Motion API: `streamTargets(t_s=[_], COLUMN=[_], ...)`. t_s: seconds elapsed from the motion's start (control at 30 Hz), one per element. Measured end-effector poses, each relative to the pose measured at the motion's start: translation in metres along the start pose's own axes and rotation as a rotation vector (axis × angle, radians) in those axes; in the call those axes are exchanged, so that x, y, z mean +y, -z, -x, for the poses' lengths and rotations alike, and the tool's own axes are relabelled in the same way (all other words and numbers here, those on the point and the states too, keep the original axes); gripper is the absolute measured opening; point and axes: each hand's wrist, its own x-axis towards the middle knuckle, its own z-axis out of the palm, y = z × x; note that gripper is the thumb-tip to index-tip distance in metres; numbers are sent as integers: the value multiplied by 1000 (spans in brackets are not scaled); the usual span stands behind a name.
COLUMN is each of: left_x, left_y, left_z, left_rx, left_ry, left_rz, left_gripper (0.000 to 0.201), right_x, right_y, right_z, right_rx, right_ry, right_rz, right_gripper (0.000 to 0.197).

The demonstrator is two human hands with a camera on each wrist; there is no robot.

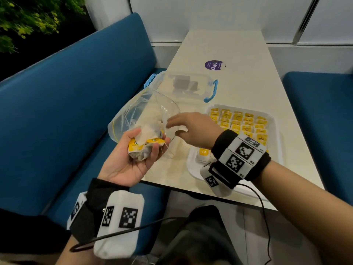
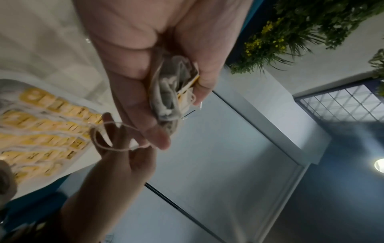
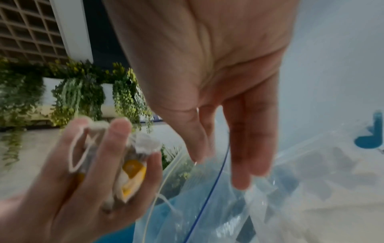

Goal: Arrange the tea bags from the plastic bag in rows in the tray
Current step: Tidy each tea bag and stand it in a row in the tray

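Left of the tray [image 1: 275,119], off the table edge: left hand [image 1: 133,159] palm up, fingers curled round a bunch of tea bags [image 1: 147,144], yellow tags showing, strings dangling. Just behind and against that bunch, the clear plastic bag [image 1: 141,111], mouth gaping toward the tray. Between bunch and tray, right hand [image 1: 193,129], fingers relaxed and nearly straight, tips at the bag's mouth, close beside the bunch; a white scrap under them, a pinch or not impossible to tell. Rightward, tray almost full of yellow-tagged rows, "RELAX" legible on one tag. Beyond the tray, a purple sticker [image 1: 214,65] reading "ClayG…".
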Motion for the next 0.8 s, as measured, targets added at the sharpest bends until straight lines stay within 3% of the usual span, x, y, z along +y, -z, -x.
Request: streamTargets(t_s=[0.2,0.3,0.47,0.57,0.8], left_x=[-15,-27,-50,-63,-91], left_y=[-8,-20,-36,-38,-36], left_z=[-4,-8,-23,-37,-58], left_rx=[-73,-99,-100,-83,-27], left_ry=[57,79,155,218,214], left_rz=[99,63,62,33,19], left_gripper=[58,54,59,60,58], right_x=[-6,-9,-1,5,21], right_y=[20,29,33,36,28], right_z=[36,55,72,78,88], right_rx=[329,428,353,310,141], right_ry=[26,94,141,104,-59], right_rz=[-345,-396,-252,-209,-148], right_gripper=[23,20,32,32,37])
